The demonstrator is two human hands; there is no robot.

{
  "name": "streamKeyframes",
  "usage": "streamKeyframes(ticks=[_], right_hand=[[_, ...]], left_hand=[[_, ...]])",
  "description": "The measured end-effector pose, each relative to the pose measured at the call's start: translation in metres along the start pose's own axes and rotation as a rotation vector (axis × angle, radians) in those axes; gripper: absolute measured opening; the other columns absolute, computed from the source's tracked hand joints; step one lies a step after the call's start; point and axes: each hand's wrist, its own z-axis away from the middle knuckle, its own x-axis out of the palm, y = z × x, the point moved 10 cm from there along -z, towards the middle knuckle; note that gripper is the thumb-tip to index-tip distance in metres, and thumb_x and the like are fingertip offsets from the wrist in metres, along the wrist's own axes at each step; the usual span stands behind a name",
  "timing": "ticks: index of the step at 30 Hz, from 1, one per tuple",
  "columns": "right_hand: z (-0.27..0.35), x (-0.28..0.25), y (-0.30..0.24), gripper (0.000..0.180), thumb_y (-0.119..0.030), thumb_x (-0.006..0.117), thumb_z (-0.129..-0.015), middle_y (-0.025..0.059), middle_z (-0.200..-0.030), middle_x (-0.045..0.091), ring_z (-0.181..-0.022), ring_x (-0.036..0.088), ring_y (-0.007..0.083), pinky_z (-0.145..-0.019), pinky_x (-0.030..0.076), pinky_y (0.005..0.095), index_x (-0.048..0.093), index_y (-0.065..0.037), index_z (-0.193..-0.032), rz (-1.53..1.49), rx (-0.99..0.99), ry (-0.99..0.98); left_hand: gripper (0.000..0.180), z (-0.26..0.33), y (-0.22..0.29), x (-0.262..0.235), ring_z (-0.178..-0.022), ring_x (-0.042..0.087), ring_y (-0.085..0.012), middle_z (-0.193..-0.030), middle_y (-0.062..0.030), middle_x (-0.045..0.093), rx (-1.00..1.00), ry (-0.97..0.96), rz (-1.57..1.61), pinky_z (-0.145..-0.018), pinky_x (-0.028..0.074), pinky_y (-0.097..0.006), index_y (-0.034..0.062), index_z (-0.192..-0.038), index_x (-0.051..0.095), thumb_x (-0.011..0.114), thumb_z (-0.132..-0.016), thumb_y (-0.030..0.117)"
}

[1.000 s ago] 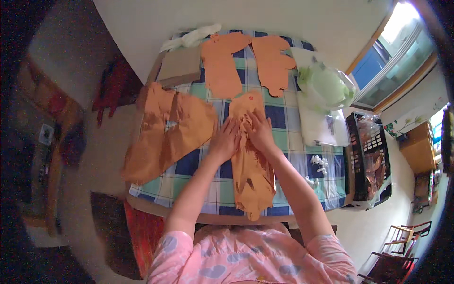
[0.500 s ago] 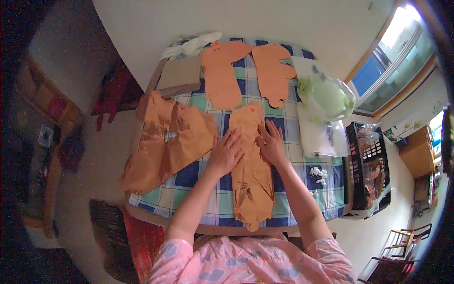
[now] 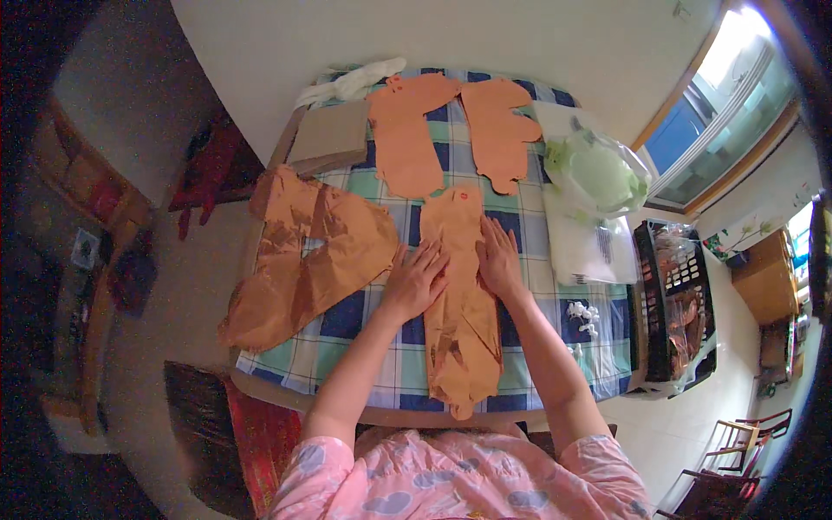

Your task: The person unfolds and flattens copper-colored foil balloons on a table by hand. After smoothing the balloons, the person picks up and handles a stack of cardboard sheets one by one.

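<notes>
A long, flat copper-coloured foil piece, which looks like an uninflated foil balloon (image 3: 464, 325), lies lengthwise in front of me on a plaid cloth. My left hand (image 3: 419, 279) rests on its left edge, palm down with the fingers stretched out. Along the right edge my right hand (image 3: 500, 264) lies flat, fingers extended. Creases run across the foil, mostly at its near end. To the left spreads a bigger, wrinkled copper foil piece (image 3: 334, 290), folded at an angle. Two matte orange cut shapes (image 3: 406, 143) (image 3: 498, 139) lie side by side beyond my hands.
The plaid cloth (image 3: 381, 381) covers the table. At the back left are a beige flat stack (image 3: 329, 134) and a white bundle (image 3: 355, 82). Clear bags with pale green contents (image 3: 598, 173) lie right, near small white pieces (image 3: 585, 316). A black crate (image 3: 680, 303) stands beyond the right edge.
My right hand has straightened its fingers and flattened along the foil's edge. My left hand has shifted slightly to the right on the foil.
</notes>
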Motion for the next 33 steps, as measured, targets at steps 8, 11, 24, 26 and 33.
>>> streamKeyframes(ticks=[8, 11, 24, 26, 33], right_hand=[[-0.001, -0.001, -0.002, 0.053, -0.028, 0.045, -0.093, 0.0186, -0.137, 0.042, -0.131, 0.034, 0.0338, -0.108, 0.020, 0.0515, 0.032, -0.008, -0.140, 0.007, 0.001, -0.013], [0.000, -0.002, -0.004, 0.052, -0.029, 0.045, -0.093, 0.0176, -0.140, 0.039, -0.132, 0.032, 0.0333, -0.109, 0.019, 0.0516, 0.033, -0.007, -0.139, 0.073, -0.013, -0.004], [-0.006, 0.006, -0.045, 0.039, -0.014, 0.053, -0.088, 0.0189, -0.131, 0.046, -0.126, 0.040, 0.0348, -0.104, 0.031, 0.0465, 0.049, -0.004, -0.126, 0.130, -0.298, 0.000], [-0.005, 0.013, -0.044, 0.039, -0.014, 0.052, -0.088, 0.0194, -0.131, 0.047, -0.125, 0.041, 0.0353, -0.103, 0.032, 0.0467, 0.050, -0.004, -0.125, 0.134, -0.245, 0.000], [-0.004, 0.015, -0.037, 0.048, -0.025, 0.055, -0.087, 0.0196, -0.135, 0.044, -0.128, 0.038, 0.0348, -0.104, 0.031, 0.0482, 0.048, -0.003, -0.128, 0.153, -0.152, -0.036]], left_hand=[[0.044, -0.001, 0.004, 0.000, -0.129, 0.037, -0.0235, -0.135, -0.0084, 0.046, 0.016, -0.021, -0.037, -0.106, 0.024, -0.054, 0.0109, -0.123, 0.054, 0.054, -0.087, 0.036], [0.044, -0.001, 0.004, 0.000, -0.130, 0.036, -0.0240, -0.135, -0.0088, 0.045, 0.010, -0.031, -0.047, -0.106, 0.023, -0.054, 0.0108, -0.124, 0.053, 0.053, -0.087, 0.036], [0.049, 0.000, 0.002, 0.012, -0.131, 0.033, -0.0268, -0.139, -0.0117, 0.039, -0.006, -0.068, -0.063, -0.107, 0.019, -0.054, 0.0088, -0.129, 0.047, 0.052, -0.088, 0.035], [0.050, 0.006, -0.006, 0.013, -0.131, 0.034, -0.0281, -0.139, -0.0133, 0.039, -0.042, -0.048, -0.025, -0.107, 0.020, -0.053, 0.0061, -0.129, 0.046, 0.053, -0.087, 0.033], [0.044, 0.030, -0.018, 0.001, -0.128, 0.037, -0.0348, -0.138, -0.0186, 0.040, -0.164, 0.041, 0.088, -0.108, 0.028, -0.043, -0.0017, -0.130, 0.044, 0.048, -0.088, 0.013]])
